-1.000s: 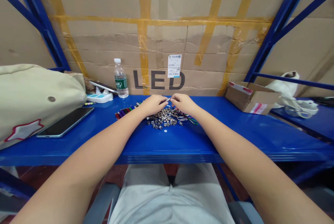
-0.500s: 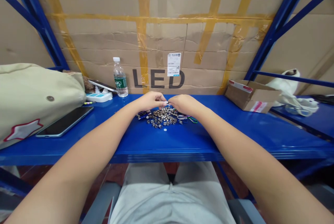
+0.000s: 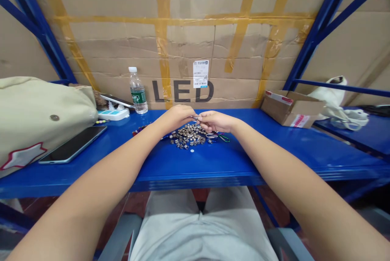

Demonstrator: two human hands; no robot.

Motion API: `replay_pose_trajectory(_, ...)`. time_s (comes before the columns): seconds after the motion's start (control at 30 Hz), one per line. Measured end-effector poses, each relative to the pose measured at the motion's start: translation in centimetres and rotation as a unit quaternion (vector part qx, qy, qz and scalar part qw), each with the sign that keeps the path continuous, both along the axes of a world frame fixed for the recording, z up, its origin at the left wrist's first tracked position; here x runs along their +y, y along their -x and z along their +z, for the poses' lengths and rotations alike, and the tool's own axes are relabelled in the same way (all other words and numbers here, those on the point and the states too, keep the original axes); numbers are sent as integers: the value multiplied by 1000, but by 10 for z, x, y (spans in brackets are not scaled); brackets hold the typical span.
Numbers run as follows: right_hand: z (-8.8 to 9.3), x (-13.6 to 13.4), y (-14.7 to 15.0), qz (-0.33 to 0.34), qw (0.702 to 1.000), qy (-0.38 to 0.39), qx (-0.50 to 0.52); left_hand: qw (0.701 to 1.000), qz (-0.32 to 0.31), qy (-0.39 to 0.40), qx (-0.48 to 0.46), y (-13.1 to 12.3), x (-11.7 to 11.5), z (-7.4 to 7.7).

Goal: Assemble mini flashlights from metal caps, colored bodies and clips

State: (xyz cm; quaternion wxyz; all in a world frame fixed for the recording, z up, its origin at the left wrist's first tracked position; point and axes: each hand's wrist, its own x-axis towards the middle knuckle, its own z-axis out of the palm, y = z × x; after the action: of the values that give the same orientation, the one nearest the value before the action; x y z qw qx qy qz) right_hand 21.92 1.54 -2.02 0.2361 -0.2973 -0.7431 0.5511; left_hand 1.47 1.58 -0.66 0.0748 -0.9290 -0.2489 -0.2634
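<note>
My left hand [image 3: 179,117] and my right hand [image 3: 217,121] meet fingertip to fingertip above the far half of the blue table. Between their pinched fingers sits a small silvery metal piece [image 3: 196,118], mostly covered and too small to name. Just below them lies a pile of small round metal pieces [image 3: 189,136]. Several carabiners [image 3: 224,138], one of them green, rest at the pile's right side, under my right hand. Some dark and coloured items [image 3: 137,131] show in part behind my left forearm. A small white disc [image 3: 192,151] lies in front of the pile.
On the left of the blue table [image 3: 195,167] are a cream bag [image 3: 45,115], a phone [image 3: 73,144], a power strip [image 3: 114,114] and a water bottle [image 3: 138,92]. An open cardboard box [image 3: 292,108] stands at the right. Large taped cardboard [image 3: 122,50] walls off the back.
Both hands have turned: my left hand now shows its back, and my right hand's fingers have come into sight. The small metal piece stays between them. The view has shifted slightly.
</note>
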Motion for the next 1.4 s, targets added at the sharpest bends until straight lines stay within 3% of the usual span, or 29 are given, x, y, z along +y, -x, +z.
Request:
replay_pose_trajectory(0.07, 1, -1, 0, 14, 999, -24, 17, 998, 6, 30, -52, -1, -1, 0)
replay_pose_trajectory(0.13, 2, -2, 2, -17, 990, -138, -11, 989, 12, 95, -115, -2, -3, 0)
replay_pose_trajectory(0.23, 5, -2, 4, -109, 924, -355, -91, 964, 16, 205, -168, -4, -5, -1)
replay_pose_trajectory(0.3, 5, -2, 6, -148, 881, -433, -120, 955, 25, 231, -183, -6, -5, -2)
replay_pose_trajectory(0.33, 5, -2, 7, -160, 874, -442, -123, 957, 31, 221, -186, -7, -5, -3)
replay_pose_trajectory(0.37, 5, -3, 8, -169, 877, -434, -120, 962, 38, 196, -184, -8, -5, -3)
replay_pose_trajectory(0.43, 5, -5, 10, -168, 910, -365, -99, 980, 48, 109, -161, -8, -5, -4)
replay_pose_trajectory(0.5, 6, -9, 13, -137, 958, -246, -46, 991, 48, 6, -125, -7, -5, -5)
replay_pose_trajectory(0.57, 8, -13, 15, -96, 987, -131, 21, 991, 45, -78, -103, -6, -6, -5)
replay_pose_trajectory(0.63, 11, -16, 16, -65, 993, -56, 75, 985, 50, -131, -97, -5, -8, -4)
replay_pose_trajectory(0.73, 13, -17, 15, -34, 994, -4, 102, 981, 64, -167, -78, -4, -11, -1)
replay_pose_trajectory(0.87, 13, -13, 13, -54, 996, -27, 66, 983, 76, -160, -43, -6, -10, 0)
replay_pose_trajectory(0.97, 18, -11, 6, -112, 981, -148, -47, 986, 88, -128, -52, -10, -7, -2)
replay_pose_trajectory(1.03, 23, -11, -3, -132, 949, -241, -154, 987, 93, -109, -69, -11, -5, -3)
replay_pose_trajectory(1.1, 28, -12, -13, -111, 911, -290, -273, 988, 99, -93, -76, -10, -4, -4)
replay_pose_trajectory(1.23, 28, -11, -24, 0, 862, -197, -467, 991, 106, -62, -57, -8, -3, -4)
replay_pose_trajectory(1.4, 23, -10, -19, 13, 841, -222, -493, 995, 85, -51, -20, -9, -3, -5)
